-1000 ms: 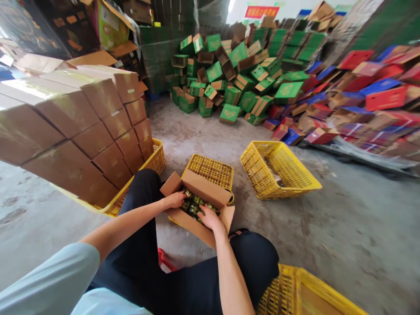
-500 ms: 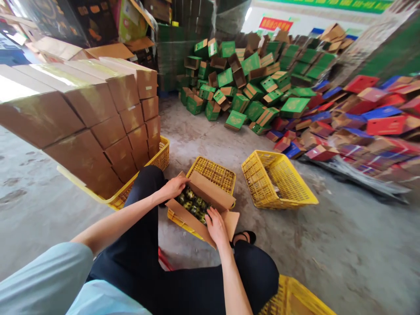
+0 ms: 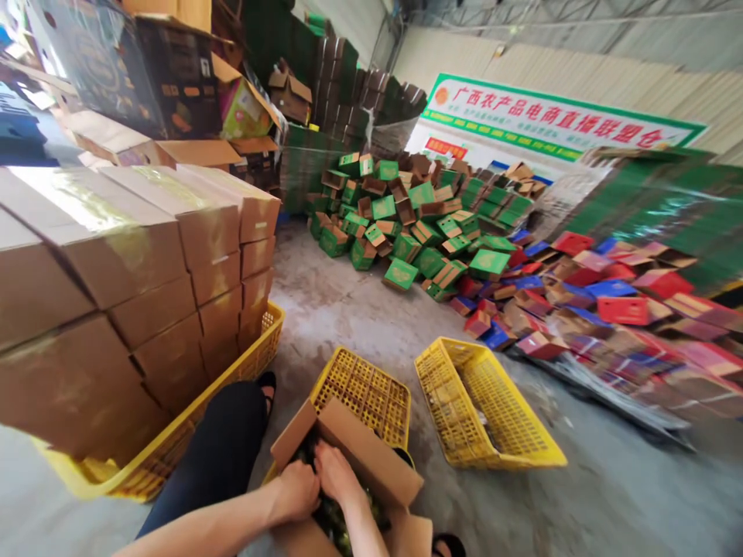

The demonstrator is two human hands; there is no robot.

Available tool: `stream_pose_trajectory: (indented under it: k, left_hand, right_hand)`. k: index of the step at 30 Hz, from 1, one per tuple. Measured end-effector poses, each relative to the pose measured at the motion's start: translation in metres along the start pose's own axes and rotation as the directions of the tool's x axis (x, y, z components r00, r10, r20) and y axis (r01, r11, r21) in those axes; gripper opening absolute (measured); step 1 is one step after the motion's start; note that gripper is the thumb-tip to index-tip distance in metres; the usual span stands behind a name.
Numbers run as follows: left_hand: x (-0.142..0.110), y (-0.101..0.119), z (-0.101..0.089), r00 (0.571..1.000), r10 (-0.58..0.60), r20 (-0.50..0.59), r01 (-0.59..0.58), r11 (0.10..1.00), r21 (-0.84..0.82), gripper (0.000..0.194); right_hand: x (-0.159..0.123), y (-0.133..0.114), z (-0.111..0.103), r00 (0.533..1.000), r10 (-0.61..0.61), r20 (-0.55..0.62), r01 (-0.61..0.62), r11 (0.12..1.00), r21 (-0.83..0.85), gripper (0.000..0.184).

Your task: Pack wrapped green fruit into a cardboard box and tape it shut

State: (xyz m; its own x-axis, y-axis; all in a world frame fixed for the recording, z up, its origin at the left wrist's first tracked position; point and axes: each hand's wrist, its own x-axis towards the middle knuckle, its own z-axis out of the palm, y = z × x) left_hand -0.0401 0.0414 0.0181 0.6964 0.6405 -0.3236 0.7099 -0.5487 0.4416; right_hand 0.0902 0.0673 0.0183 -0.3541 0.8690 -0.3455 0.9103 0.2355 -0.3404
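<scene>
Your curled left hand [image 3: 297, 489] and bent right hand [image 3: 335, 466] meet inside the open carton [image 3: 371, 456], its long axis 10-to-4 o'clock; any grip is hidden, dark wrapped pieces [image 3: 333, 521] lying nearest your right wrist

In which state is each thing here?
Carton: open, flaps spread
Middle crate: lattice face up
Right crate: open-topped
Left crate: loaded with cartons
Stacked cartons: closed, taped
Green boxes: heaped, many open
Red-and-blue boxes: heaped
Left hand: curled, grip hidden
Right hand: inside carton, grip hidden
</scene>
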Motion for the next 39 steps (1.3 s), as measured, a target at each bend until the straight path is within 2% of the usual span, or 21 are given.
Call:
stream_pose_trajectory:
  k: [3,6,9,12,15,18,19,21,24,26,27,29,32,34,36,39]
  left_hand:
    - [0.005,0.000,0.007,0.997,-0.032,0.065,0.022,0.988,0.154,0.033]
    - [0.006,0.002,0.011,0.995,0.004,0.103,-0.028,0.973,0.230,0.029]
    - [0.006,0.001,0.012,0.998,0.007,0.059,-0.019,0.979,0.204,0.033]
    - [0.002,-0.002,0.012,0.999,-0.044,0.011,0.042,0.990,0.138,0.036]
    - [-0.004,-0.002,0.012,0.994,-0.105,-0.028,0.107,0.992,0.072,0.038]
    - [-0.005,0.002,0.009,0.983,-0.145,-0.115,0.143,0.989,-0.024,0.047]
    - [-0.004,0.003,0.009,0.978,-0.157,-0.137,0.150,0.987,-0.056,0.052]
    - [0.001,0.005,0.009,0.979,-0.155,-0.130,0.144,0.985,-0.094,0.068]
    - [0.011,0.004,0.010,0.992,-0.122,-0.014,0.119,0.986,-0.116,0.088]
    - [0.013,0.003,0.010,0.992,-0.112,0.053,0.118,0.986,-0.120,0.081]
    - [0.013,0.002,0.009,0.991,-0.114,0.066,0.121,0.987,-0.107,0.067]
    - [0.007,0.001,0.006,0.990,-0.131,0.042,0.134,0.988,-0.075,0.052]
    - [-0.003,0.001,0.003,0.991,-0.122,-0.063,0.120,0.992,-0.024,0.047]
    - [-0.008,0.002,0.004,0.989,-0.127,-0.081,0.125,0.992,-0.022,0.046]
    - [-0.012,0.002,0.006,0.986,-0.139,-0.096,0.138,0.990,-0.016,0.045]
    - [-0.015,0.001,0.009,0.983,-0.163,-0.082,0.162,0.987,-0.014,0.047]
  right_hand:
    - [0.005,-0.004,0.003,0.998,0.022,0.063,-0.018,0.998,-0.067,0.049]
    - [0.009,-0.013,-0.004,0.989,0.084,0.120,-0.067,0.988,-0.139,0.044]
    - [0.014,-0.019,-0.014,0.982,0.115,0.147,-0.092,0.983,-0.158,0.032]
    - [0.006,-0.020,-0.015,0.990,0.084,0.111,-0.071,0.990,-0.119,0.036]
    - [-0.024,-0.015,-0.002,0.996,0.078,-0.054,-0.079,0.997,-0.018,0.048]
    - [-0.068,0.001,0.016,0.960,0.214,-0.182,-0.216,0.976,0.011,0.050]
    - [-0.083,0.008,0.022,0.942,0.275,-0.192,-0.276,0.961,0.025,0.051]
    - [-0.106,0.023,0.031,0.909,0.400,-0.115,-0.392,0.916,0.085,0.053]
    - [-0.120,0.036,0.035,0.890,0.454,0.037,-0.452,0.872,0.187,0.055]
    - [-0.118,0.035,0.032,0.888,0.452,0.078,-0.458,0.865,0.204,0.059]
    - [-0.116,0.032,0.029,0.883,0.458,0.103,-0.470,0.863,0.189,0.062]
    - [-0.113,0.024,0.023,0.872,0.471,0.134,-0.488,0.856,0.173,0.064]
    - [-0.114,0.012,0.021,0.885,0.460,0.074,-0.465,0.871,0.155,0.061]
    - [-0.115,0.005,0.023,0.885,0.464,0.037,-0.464,0.874,0.144,0.060]
    - [-0.112,-0.002,0.025,0.886,0.460,-0.056,-0.450,0.884,0.125,0.060]
    - [-0.098,-0.011,0.024,0.926,0.351,-0.142,-0.332,0.933,0.140,0.057]
